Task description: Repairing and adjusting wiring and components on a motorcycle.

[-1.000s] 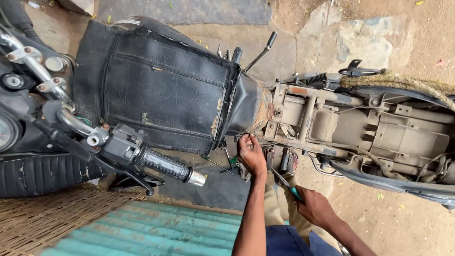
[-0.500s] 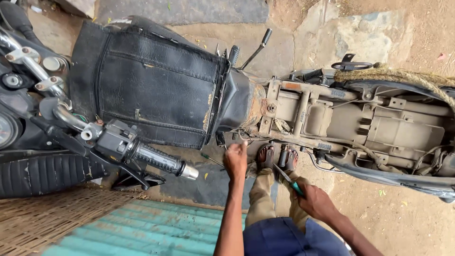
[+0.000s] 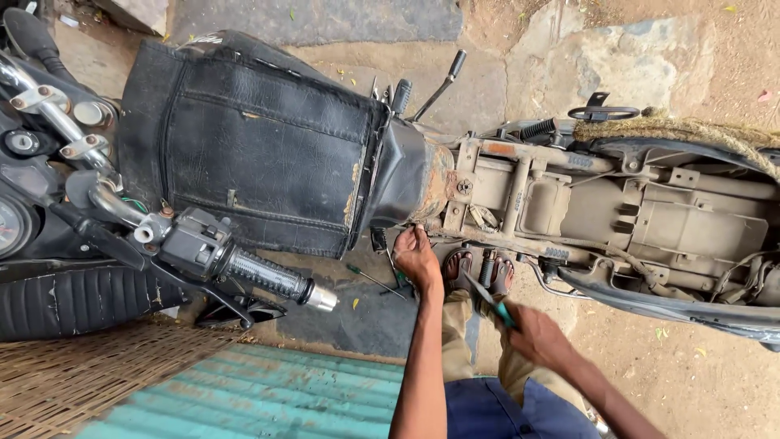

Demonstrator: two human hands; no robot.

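Note:
I look straight down on a motorcycle with its seat removed, so the dusty bare frame (image 3: 569,203) shows. A black cover wraps the fuel tank (image 3: 260,162). My left hand (image 3: 417,258) reaches under the rear edge of the tank, fingers bent against the frame side, and I cannot see anything in it. My right hand (image 3: 532,335) hangs lower, closed around a green-handled screwdriver (image 3: 490,299) whose shaft points up toward the frame. My sandalled feet (image 3: 479,272) stand just beside the bike.
The handlebar grip (image 3: 268,276) and switch housing jut out at the left. A second green-handled screwdriver (image 3: 370,279) lies on the ground below the tank. A black seat (image 3: 73,301), a woven mat (image 3: 89,374) and teal corrugated sheet (image 3: 260,394) sit at the bottom left.
My left hand dropped away from the frame, then came back up to the tank's rear edge. The right hand kept the screwdriver and shifted slightly.

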